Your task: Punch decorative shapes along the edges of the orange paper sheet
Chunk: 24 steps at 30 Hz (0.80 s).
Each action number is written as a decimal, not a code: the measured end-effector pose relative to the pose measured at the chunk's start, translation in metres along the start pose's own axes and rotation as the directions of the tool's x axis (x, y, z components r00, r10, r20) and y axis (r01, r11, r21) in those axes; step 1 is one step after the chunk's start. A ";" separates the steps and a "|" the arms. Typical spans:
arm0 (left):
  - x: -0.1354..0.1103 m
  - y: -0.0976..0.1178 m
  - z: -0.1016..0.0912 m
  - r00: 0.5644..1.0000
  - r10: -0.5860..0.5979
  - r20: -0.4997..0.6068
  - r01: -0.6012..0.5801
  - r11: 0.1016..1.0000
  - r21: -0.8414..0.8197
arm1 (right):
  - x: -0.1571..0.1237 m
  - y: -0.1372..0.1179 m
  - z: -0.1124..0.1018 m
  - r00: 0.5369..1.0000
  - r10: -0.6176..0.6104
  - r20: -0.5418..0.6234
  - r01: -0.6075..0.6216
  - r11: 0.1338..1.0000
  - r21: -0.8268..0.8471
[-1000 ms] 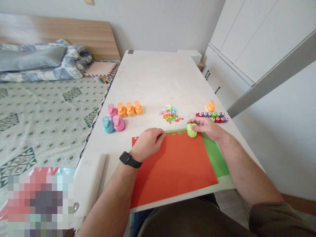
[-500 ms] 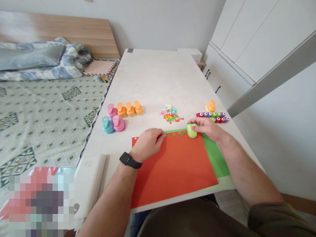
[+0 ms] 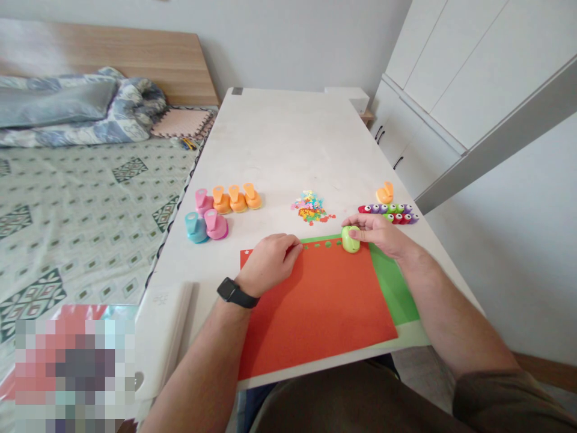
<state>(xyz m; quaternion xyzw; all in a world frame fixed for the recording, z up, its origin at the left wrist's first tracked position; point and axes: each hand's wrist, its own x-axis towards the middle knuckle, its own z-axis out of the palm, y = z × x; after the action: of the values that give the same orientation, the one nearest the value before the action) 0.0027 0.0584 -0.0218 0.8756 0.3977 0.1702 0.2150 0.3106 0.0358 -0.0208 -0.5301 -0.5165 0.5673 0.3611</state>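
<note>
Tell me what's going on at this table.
A person's right hand holds a rounded, light-green plastic punch at the far edge of a rectangular orange-red paper sheet. The left hand rests at that edge, beside a row of holes. A green paper sheet lies underneath, and small multicoloured paper cutouts are heaped beyond.

Left fingers (image 3: 292, 242) curl downward; right fingers (image 3: 367, 221) (thumb (image 3: 360, 235) opposed) grip, forearms (image 3: 451, 307) angled inward.

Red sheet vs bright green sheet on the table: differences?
The red sheet lies on top; the bright green sheet is partly under it.
The red sheet shows most of its face; the bright green sheet, mainly a right-side strip.
The red sheet has holes along its far edge; none show on the bright green sheet.
Both lie flat.
</note>
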 end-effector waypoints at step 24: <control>0.000 0.001 0.002 1.000 0.010 0.007 -0.010 1.000 -0.002 | -0.002 0.000 0.004 0.998 -0.045 -0.033 0.043 0.998 -0.053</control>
<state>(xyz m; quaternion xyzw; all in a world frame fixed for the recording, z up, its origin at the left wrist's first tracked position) 0.0039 0.0572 -0.0231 0.8779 0.3926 0.1684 0.2163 0.3066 0.0326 -0.0205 -0.5374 -0.5364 0.5365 0.3683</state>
